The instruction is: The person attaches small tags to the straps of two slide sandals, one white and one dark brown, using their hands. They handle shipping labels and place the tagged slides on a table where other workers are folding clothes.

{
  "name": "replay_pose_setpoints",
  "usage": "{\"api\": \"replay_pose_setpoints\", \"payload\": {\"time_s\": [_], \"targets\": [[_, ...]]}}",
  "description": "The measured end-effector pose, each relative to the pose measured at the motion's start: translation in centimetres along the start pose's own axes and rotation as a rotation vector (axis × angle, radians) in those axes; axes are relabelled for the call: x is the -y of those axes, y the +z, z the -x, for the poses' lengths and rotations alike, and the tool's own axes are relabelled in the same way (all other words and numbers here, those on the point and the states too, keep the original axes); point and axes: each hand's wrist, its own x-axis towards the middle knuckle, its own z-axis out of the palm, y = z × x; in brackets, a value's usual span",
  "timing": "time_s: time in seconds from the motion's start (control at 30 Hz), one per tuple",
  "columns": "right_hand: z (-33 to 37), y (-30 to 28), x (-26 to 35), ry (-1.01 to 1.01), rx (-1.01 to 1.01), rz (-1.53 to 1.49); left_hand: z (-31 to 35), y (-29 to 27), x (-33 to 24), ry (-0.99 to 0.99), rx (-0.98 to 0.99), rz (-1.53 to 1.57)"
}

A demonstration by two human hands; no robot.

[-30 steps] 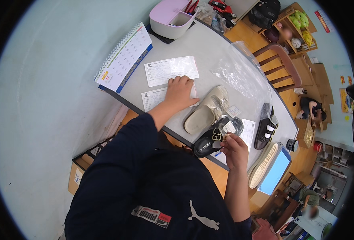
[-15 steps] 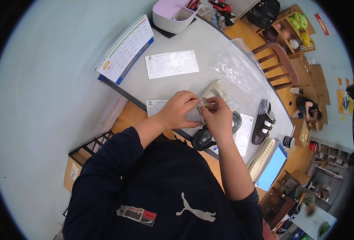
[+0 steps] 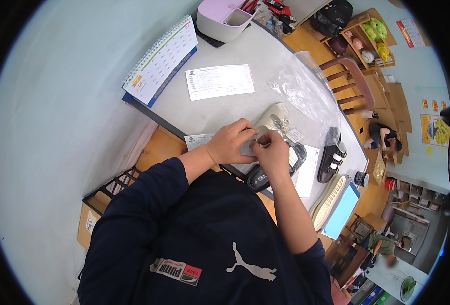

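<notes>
Both hands meet above the near edge of the table, fingertips close together. In my left hand (image 3: pixel 233 142) is a small clear plastic bag (image 3: pixel 247 148), pinched between thumb and fingers. My right hand (image 3: pixel 273 153) is closed at the bag's edge; whatever its fingertips hold is hidden. Just beyond them lies a cream shoe-shaped piece (image 3: pixel 276 116) partly covered in clear plastic. Under my right hand rests a black insole or sandal (image 3: pixel 258 180), partly covered by the hand. A dark shoe with white-marked straps (image 3: pixel 330 161) stands to the right.
Paper slips (image 3: pixel 220 82) lie on the grey table (image 3: pixel 235 53), with a clear plastic sheet (image 3: pixel 306 84) beyond. At the left edge stands a desk calendar (image 3: pixel 163 63); behind it is a lilac-and-white box (image 3: pixel 222 23). A cream sole (image 3: pixel 329 201) and round jar (image 3: pixel 361 178) sit at right.
A small brass-coloured metal piece in my right fingertips has gone out of sight at the clear bag. My right hand has shifted slightly left and down, and the view has tilted a little.
</notes>
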Motion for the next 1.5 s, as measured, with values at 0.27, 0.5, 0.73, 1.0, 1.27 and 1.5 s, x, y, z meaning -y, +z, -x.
{"api": "replay_pose_setpoints", "payload": {"time_s": [0.27,0.5,0.73,1.0,1.27,1.5], "targets": [[1.2,-1.2,0.3,0.227,0.156,-0.422,-1.8,-1.2,0.5,0.107,-0.002,0.127],[1.2,-8.4,4.1,-0.008,0.011,-0.319,-7.9,-5.3,-1.4,-0.464,0.363,0.670],[1.9,-13.1,6.7,-0.032,-0.042,-0.073,-10.7,-5.8,-4.2,-0.498,0.257,0.695],[3.2,-11.4,4.4,0.027,-0.127,-0.407,-11.1,-5.4,-5.1,-0.382,0.502,0.535],[6.6,-10.2,2.7,-0.062,-0.215,-0.426,-11.0,-5.4,-8.4,-0.387,0.625,0.682],[8.0,-11.4,3.5,-0.251,-0.394,-0.387,-11.1,-5.4,-11.0,-0.270,0.503,0.689]]}}
